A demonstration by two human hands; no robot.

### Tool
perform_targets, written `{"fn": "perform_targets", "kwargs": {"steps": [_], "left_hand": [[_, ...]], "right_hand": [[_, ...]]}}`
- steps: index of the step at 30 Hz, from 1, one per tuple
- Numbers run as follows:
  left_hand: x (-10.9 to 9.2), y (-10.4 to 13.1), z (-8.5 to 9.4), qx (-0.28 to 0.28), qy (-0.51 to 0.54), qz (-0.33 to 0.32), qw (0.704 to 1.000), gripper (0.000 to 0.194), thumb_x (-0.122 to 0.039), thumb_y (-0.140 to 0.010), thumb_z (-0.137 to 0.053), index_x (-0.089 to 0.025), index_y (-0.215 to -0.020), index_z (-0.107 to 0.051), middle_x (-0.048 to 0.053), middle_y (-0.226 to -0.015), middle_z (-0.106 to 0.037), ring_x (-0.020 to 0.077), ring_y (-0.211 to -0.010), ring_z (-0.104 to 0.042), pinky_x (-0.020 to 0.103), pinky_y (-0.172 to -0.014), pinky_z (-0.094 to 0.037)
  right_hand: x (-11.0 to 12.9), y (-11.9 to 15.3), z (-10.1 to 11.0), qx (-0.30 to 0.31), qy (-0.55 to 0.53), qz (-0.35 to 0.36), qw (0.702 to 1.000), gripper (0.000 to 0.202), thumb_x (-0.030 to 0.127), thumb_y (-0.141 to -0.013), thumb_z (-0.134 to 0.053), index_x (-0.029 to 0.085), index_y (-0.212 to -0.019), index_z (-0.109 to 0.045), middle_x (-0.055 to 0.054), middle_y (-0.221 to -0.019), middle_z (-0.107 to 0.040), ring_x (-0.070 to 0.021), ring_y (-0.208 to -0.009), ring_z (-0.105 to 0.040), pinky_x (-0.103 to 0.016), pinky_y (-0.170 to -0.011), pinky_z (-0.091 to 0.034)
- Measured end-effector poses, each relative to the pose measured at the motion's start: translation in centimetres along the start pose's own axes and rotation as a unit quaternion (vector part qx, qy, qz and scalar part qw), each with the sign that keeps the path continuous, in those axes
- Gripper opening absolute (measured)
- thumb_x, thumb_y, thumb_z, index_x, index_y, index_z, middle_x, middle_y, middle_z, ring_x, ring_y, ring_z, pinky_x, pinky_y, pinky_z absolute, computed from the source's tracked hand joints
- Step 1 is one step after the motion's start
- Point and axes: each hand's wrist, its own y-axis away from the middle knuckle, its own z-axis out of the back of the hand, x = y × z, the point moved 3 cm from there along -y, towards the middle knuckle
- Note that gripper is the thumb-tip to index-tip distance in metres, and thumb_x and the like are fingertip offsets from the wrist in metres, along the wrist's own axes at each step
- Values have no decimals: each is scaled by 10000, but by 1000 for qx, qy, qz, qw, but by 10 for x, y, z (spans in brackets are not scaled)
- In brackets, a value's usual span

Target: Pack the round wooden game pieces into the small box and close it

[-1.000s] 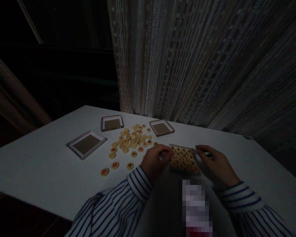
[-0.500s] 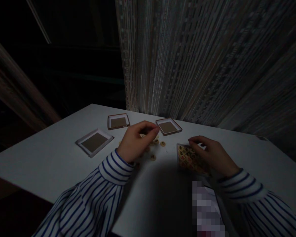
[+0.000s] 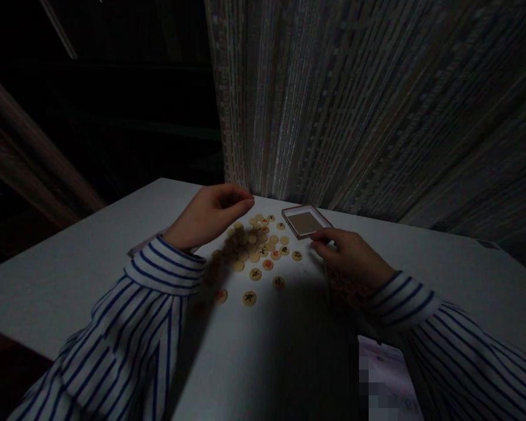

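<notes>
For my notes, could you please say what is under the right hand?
Round tan pieces show dimly under the right hand; whatever it and the striped sleeve cover cannot be seen.

It's very dim in here. Weak, cool light grazes the white table, while the upper left sinks to near black. A broad, soft shadow spreads across the table's near middle, and another dulls part of the round pieces. The curtain catches faint glints, its folds fanning out and stretching toward the right edge. Coarse square blocks blot part of the phone.
</notes>
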Motion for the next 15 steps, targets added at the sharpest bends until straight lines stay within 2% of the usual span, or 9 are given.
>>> {"fn": "perform_targets", "kwargs": {"steps": [8,15], "left_hand": [[12,-26,4,49,-106,-46,992,273,-344,-764,-539,-141,-909,-649,43,-866,-659,169,-813,-591,292,-757,-459],[31,-40,-11,97,-110,-53,988,310,-375,-767,-513,-135,-922,-635,48,-879,-661,167,-794,-595,297,-747,-464]], "right_hand": [[14,-28,-8,28,19,41,999,220,292,-791,-490,175,-907,-636,-60,-877,-669,-185,-799,-599,-272,-699,-422],[18,-46,-14,38,14,55,998,217,280,-780,-500,177,-921,-628,-53,-859,-659,-165,-777,-585,-255,-693,-408]]}}
